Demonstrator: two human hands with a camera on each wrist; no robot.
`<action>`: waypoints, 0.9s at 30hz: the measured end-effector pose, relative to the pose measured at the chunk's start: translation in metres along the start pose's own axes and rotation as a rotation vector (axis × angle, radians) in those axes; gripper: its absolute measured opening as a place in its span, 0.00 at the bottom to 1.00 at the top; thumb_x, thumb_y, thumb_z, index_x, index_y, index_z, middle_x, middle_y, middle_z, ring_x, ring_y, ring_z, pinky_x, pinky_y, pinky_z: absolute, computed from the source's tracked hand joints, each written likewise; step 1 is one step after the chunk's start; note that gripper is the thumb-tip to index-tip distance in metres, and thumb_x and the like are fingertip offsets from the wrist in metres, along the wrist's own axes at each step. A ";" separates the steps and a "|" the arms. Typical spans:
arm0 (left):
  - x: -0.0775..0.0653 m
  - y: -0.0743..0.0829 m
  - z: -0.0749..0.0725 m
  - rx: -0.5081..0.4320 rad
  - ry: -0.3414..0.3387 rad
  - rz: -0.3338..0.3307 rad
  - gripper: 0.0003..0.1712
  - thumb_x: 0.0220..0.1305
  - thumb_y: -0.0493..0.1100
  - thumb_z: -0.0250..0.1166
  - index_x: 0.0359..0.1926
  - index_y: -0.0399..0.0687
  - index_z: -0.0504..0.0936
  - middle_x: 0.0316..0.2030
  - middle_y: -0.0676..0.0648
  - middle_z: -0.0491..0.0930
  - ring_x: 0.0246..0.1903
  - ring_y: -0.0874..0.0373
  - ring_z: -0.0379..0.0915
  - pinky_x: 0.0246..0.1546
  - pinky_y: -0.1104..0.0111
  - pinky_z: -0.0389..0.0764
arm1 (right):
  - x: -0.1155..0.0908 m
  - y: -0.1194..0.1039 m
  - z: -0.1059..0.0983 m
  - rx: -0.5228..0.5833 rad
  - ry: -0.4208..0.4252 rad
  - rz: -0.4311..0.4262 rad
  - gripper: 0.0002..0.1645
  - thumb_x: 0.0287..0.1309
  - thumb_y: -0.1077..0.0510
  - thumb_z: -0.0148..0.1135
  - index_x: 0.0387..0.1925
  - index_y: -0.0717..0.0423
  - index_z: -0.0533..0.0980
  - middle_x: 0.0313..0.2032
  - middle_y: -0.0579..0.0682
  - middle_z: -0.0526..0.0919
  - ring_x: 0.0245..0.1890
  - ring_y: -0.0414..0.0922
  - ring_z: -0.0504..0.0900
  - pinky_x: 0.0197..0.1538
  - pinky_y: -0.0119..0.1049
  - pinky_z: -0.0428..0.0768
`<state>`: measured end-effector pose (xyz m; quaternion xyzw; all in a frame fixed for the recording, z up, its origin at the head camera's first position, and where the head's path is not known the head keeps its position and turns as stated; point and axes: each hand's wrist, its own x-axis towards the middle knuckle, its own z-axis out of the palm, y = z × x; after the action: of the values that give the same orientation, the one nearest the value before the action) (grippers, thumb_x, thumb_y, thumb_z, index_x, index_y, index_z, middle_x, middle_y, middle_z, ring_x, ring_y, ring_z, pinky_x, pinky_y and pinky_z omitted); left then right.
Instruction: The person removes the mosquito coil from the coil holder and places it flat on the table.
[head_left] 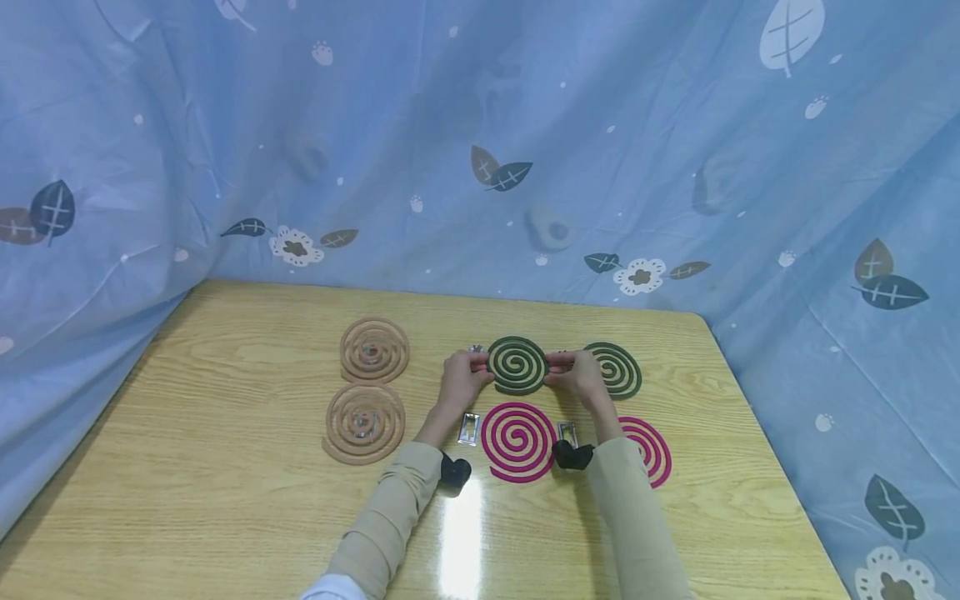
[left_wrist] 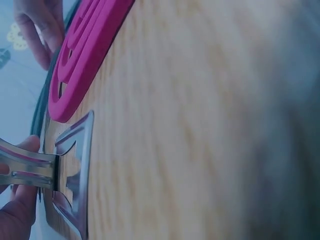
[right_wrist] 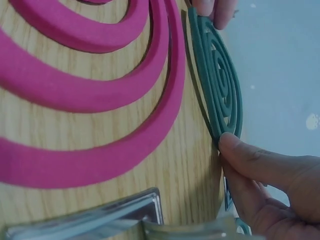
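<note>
A dark green mosquito coil (head_left: 517, 364) is held by its opposite edges between my two hands at the back of the table. My left hand (head_left: 461, 382) pinches its left edge, while the right hand (head_left: 579, 375) pinches the right edge. In the right wrist view, the thumb lies on the rim of the green coil (right_wrist: 220, 85), which stands slightly off the wood. A pink coil (head_left: 519, 442) lies flat nearer to me, between the forearms. Beside my left wrist is a small metal coil stand (head_left: 468, 429), whose raised tab shows in the left wrist view.
Right of the hands lie a second green coil (head_left: 632, 371) and a second pink coil (head_left: 662, 457), partly covered by my arm. Another metal stand (head_left: 567, 432) sits by the right wrist. Two brown coils (head_left: 401, 350) with metal pieces at their centres lie on the left.
</note>
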<state>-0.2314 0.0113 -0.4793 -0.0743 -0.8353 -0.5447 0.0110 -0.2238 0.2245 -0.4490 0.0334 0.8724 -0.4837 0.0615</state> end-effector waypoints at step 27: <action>-0.025 0.029 -0.028 -0.213 -0.046 0.092 0.21 0.58 0.28 0.65 0.54 0.32 0.78 0.51 0.35 0.78 0.50 0.41 0.76 0.50 0.63 0.81 | -0.034 -0.013 -0.009 0.316 0.052 -0.124 0.25 0.61 0.65 0.62 0.59 0.67 0.72 0.59 0.66 0.72 0.53 0.52 0.77 0.51 0.29 0.81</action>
<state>-0.2047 -0.0056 -0.4437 -0.1260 -0.7683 -0.6276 0.0088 -0.1926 0.2255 -0.4283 0.0012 0.7872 -0.6167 0.0029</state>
